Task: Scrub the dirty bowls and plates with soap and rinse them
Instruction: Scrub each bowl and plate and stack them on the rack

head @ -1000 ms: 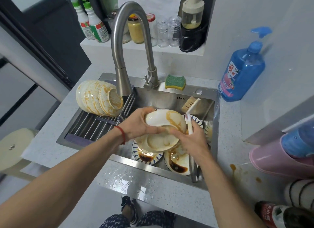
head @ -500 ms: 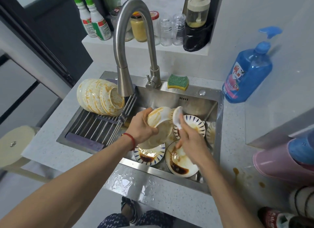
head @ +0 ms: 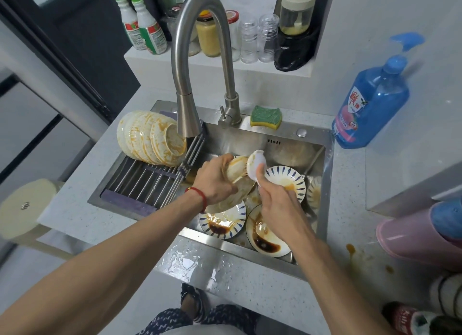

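Sink (head: 327,159) full; I'm gripping tilted bowl (head: 237,171) in left hand (head: 216,182), right hand (head: 273,201) pressing gripped brush (head: 256,166) against its right side.

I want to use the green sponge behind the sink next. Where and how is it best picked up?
Judging by its pose, pinch the green sponge across its narrowed middle, coming from above. It lies flat on the sink rim, green side up, right of the faucet base, with both long edges free.
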`<state>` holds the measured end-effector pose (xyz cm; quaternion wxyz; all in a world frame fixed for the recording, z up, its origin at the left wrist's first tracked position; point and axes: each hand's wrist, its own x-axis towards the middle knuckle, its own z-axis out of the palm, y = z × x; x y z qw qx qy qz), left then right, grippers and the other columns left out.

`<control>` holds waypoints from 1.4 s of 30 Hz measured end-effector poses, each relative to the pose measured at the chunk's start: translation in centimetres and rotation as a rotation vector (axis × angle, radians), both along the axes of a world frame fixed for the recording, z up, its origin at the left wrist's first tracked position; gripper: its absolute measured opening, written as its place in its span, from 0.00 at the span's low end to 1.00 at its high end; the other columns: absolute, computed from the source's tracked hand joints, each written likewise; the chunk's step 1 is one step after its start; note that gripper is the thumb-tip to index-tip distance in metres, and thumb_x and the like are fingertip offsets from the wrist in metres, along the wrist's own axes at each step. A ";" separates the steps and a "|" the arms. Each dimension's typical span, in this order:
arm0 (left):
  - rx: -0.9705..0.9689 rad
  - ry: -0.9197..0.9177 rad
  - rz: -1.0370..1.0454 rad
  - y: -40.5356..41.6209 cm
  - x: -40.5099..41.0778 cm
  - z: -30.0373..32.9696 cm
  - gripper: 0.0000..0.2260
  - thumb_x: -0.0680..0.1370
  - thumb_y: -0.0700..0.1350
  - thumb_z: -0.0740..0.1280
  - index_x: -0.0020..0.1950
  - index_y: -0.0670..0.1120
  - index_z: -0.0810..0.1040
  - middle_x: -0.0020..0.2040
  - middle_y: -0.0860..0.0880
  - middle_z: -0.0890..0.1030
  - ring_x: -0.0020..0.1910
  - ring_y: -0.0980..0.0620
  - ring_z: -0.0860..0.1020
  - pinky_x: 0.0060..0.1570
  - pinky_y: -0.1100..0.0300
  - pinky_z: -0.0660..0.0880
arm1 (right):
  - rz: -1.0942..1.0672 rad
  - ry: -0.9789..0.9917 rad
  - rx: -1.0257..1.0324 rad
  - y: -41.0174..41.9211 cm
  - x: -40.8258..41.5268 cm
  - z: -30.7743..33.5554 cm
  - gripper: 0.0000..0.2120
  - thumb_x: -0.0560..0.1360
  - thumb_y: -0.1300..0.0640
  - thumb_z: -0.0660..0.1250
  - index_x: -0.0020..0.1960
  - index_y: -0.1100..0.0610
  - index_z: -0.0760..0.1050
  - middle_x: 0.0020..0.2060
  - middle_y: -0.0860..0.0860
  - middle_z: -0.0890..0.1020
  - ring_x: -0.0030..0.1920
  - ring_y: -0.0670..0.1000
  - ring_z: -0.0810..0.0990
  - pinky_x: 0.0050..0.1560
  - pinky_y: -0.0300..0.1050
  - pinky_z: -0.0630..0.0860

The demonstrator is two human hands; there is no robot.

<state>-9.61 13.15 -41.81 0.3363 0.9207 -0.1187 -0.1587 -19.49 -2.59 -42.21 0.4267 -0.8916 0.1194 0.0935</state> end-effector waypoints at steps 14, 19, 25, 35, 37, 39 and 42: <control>0.014 0.050 -0.007 -0.1 0.1 -0.3 0.26 0.66 0.36 0.80 0.62 0.49 0.79 0.55 0.49 0.83 0.54 0.48 0.79 0.56 0.54 0.77 | -0.025 -0.016 -0.055 0.3 0.0 0.5 0.26 0.86 0.57 0.55 0.82 0.42 0.56 0.41 0.52 0.79 0.46 0.57 0.78 0.45 0.60 0.77; -0.036 0.050 0.015 0.4 0.1 -0.3 0.27 0.64 0.35 0.79 0.60 0.50 0.80 0.53 0.49 0.84 0.53 0.46 0.81 0.58 0.47 0.80 | -0.012 -0.027 -0.014 1.0 -0.2 0.3 0.25 0.86 0.54 0.56 0.81 0.39 0.58 0.45 0.54 0.80 0.49 0.58 0.78 0.51 0.63 0.78; -0.116 0.064 0.103 1.2 -0.1 -0.4 0.23 0.59 0.34 0.77 0.51 0.51 0.83 0.46 0.52 0.85 0.47 0.50 0.83 0.50 0.49 0.83 | -0.008 -0.023 0.115 0.9 -0.2 -0.2 0.24 0.85 0.55 0.56 0.79 0.39 0.62 0.39 0.47 0.73 0.43 0.52 0.70 0.43 0.49 0.68; -0.160 0.058 0.113 1.9 -0.8 0.0 0.23 0.62 0.28 0.76 0.41 0.56 0.78 0.39 0.57 0.80 0.41 0.59 0.77 0.37 0.67 0.72 | -0.060 0.084 0.019 -0.5 0.9 0.2 0.24 0.86 0.55 0.55 0.80 0.44 0.62 0.46 0.52 0.78 0.46 0.53 0.76 0.42 0.54 0.74; -0.145 0.060 0.095 1.8 -0.8 0.1 0.23 0.62 0.29 0.77 0.42 0.56 0.79 0.40 0.57 0.81 0.42 0.58 0.78 0.38 0.66 0.73 | -0.067 0.097 -0.014 -0.6 0.6 0.4 0.24 0.86 0.55 0.54 0.81 0.45 0.61 0.45 0.51 0.77 0.47 0.55 0.77 0.43 0.54 0.74; -0.144 0.058 0.101 1.7 -0.7 -0.1 0.21 0.61 0.32 0.78 0.45 0.55 0.82 0.43 0.55 0.83 0.46 0.53 0.81 0.44 0.59 0.79 | 0.029 0.013 0.015 1.2 -0.5 1.5 0.24 0.86 0.54 0.55 0.81 0.43 0.59 0.43 0.50 0.77 0.46 0.56 0.77 0.43 0.54 0.74; -0.134 0.070 0.114 1.6 -0.8 -0.2 0.23 0.58 0.38 0.77 0.51 0.52 0.84 0.46 0.53 0.85 0.52 0.49 0.83 0.55 0.48 0.82 | 0.055 -0.013 -0.057 1.5 -0.3 1.5 0.24 0.86 0.52 0.54 0.80 0.40 0.58 0.48 0.54 0.79 0.51 0.59 0.77 0.48 0.56 0.75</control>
